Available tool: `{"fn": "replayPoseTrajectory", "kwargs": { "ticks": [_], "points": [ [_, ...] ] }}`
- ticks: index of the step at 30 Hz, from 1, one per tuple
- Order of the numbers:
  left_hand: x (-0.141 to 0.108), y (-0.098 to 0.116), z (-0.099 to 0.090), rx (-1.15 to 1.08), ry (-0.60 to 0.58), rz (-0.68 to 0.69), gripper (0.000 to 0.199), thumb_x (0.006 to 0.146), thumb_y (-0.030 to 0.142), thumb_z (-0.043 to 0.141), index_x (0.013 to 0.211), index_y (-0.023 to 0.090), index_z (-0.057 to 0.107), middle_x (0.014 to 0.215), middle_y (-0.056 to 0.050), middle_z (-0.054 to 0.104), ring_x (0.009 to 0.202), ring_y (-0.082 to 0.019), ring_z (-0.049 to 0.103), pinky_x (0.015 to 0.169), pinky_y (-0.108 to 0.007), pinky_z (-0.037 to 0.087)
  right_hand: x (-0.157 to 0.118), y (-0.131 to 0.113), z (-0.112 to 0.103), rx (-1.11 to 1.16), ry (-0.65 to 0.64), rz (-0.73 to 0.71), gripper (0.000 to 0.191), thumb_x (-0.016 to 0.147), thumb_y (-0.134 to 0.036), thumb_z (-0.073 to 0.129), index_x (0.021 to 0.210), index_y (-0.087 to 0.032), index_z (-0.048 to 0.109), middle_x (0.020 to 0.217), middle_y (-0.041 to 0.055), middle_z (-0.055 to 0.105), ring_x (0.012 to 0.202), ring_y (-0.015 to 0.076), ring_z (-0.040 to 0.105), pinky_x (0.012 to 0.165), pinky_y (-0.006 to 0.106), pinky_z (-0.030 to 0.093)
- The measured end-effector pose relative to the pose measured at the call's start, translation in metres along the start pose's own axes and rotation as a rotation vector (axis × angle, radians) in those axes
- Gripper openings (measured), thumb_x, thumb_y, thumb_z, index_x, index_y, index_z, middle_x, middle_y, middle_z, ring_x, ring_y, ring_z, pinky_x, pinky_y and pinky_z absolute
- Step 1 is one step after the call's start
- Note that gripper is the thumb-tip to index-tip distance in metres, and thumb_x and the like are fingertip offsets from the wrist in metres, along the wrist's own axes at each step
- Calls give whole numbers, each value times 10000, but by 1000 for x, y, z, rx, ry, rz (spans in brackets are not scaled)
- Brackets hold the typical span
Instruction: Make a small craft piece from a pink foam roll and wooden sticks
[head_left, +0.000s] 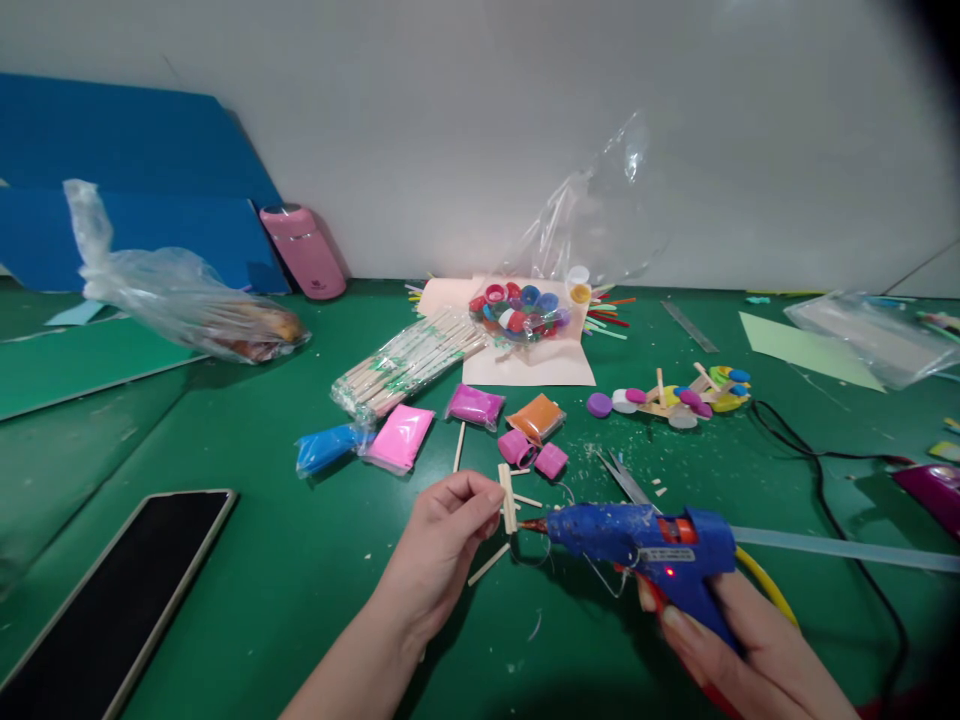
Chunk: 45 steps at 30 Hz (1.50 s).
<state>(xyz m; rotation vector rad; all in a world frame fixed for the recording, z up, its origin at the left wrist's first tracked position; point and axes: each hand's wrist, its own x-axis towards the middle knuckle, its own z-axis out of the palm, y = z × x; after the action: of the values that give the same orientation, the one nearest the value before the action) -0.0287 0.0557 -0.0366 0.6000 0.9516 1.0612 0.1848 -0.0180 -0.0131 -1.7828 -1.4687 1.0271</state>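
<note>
Between thumb and fingers, my left hand [448,530] pinches a short piece of wooden sticks [508,498], held upright above the table. My right hand [739,640] is wrapped around the handle of a blue hot glue gun [626,535], whose small red light is lit. The gun's nozzle points left, at or very close to the lower end of the wooden piece; I cannot tell if they touch. A clear glue stick [840,548] runs out of the gun's back. Thin glue strings hang around the nozzle. Loose stick pieces [489,565] lie beneath my left hand.
Pink bottle caps [551,460], clay packets [400,438] and scissors [626,478] lie just beyond my hands. Farther back are bagged wooden sticks [409,362], a bag of colored caps [525,310] and a stick-and-cap assembly [675,398]. A phone [112,600] lies left; a black cable [821,500] runs right.
</note>
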Motion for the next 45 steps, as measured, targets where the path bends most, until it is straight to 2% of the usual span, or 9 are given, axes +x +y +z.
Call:
{"fn": "replayPoseTrajectory", "kwargs": {
  "ticks": [11, 18, 22, 27, 31, 34, 35, 40, 45],
  "points": [
    [0, 0, 1, 27, 6, -18, 136, 651, 212, 657, 567, 136, 582, 501, 24, 503, 493, -71, 393, 499, -191, 300, 10, 11, -9, 62, -138, -22, 212, 798, -384, 477, 881, -198, 533, 590, -1, 574, 495, 132, 530, 462, 202, 459],
    [0, 4, -1, -21, -1, -6, 122, 676, 193, 638, 584, 141, 577, 516, 31, 499, 508, -65, 396, 519, -184, 316, 36, 24, -39, 57, 78, 33, 234, 780, -431, 489, 803, -199, 506, 620, -13, 590, 552, 146, 562, 501, 224, 466],
    [2, 10, -3, -68, 8, 40, 119, 676, 179, 629, 577, 145, 571, 513, 28, 497, 513, -75, 401, 531, -199, 336, 54, 50, -63, -362, 256, -23, 382, 729, -504, 492, 907, -180, 587, 907, 49, 643, 816, 249, 596, 653, 298, 483],
    [4, 13, -5, -98, 35, 108, 113, 651, 175, 645, 566, 148, 576, 488, 36, 479, 491, -74, 388, 521, -205, 337, 59, 76, -74, -682, 303, 121, 480, 785, -520, 385, 1039, -142, 538, 713, 98, 665, 595, 245, 629, 480, 292, 470],
    [5, 14, -6, -92, 32, 122, 111, 681, 159, 618, 578, 149, 578, 492, 40, 474, 498, -70, 394, 533, -202, 340, 55, 73, -70, -766, 380, -1, 399, 796, -469, 404, 1000, -145, 516, 868, 145, 615, 728, 264, 612, 544, 308, 478],
    [4, 14, -7, -88, 35, 128, 119, 698, 158, 603, 582, 149, 575, 494, 41, 473, 500, -69, 398, 539, -201, 342, 50, 48, -47, -725, 453, -211, 314, 795, -400, 446, 994, -165, 503, 948, 134, 577, 843, 276, 569, 635, 348, 473],
    [4, 15, -7, -85, 43, 129, 114, 698, 159, 603, 587, 149, 577, 494, 42, 474, 499, -68, 400, 540, -201, 344, 47, 36, -35, -664, 421, -317, 241, 797, -358, 458, 949, -181, 518, 929, 106, 586, 849, 254, 567, 689, 350, 466],
    [6, 16, -9, -75, 96, 180, 90, 666, 146, 633, 591, 141, 584, 487, 49, 477, 494, -64, 412, 528, -190, 344, 39, -17, 41, -568, -223, -730, 192, 824, -135, 437, 965, -195, 553, 934, 47, 623, 848, 172, 553, 754, 293, 443],
    [8, 17, -12, -71, 192, 220, 80, 626, 164, 672, 605, 133, 602, 501, 47, 496, 502, -58, 431, 516, -174, 352, 42, -39, 84, -852, -425, -952, 130, 805, -122, 474, 901, -162, 551, 849, 54, 620, 729, 198, 552, 628, 324, 452]
  ]
}}
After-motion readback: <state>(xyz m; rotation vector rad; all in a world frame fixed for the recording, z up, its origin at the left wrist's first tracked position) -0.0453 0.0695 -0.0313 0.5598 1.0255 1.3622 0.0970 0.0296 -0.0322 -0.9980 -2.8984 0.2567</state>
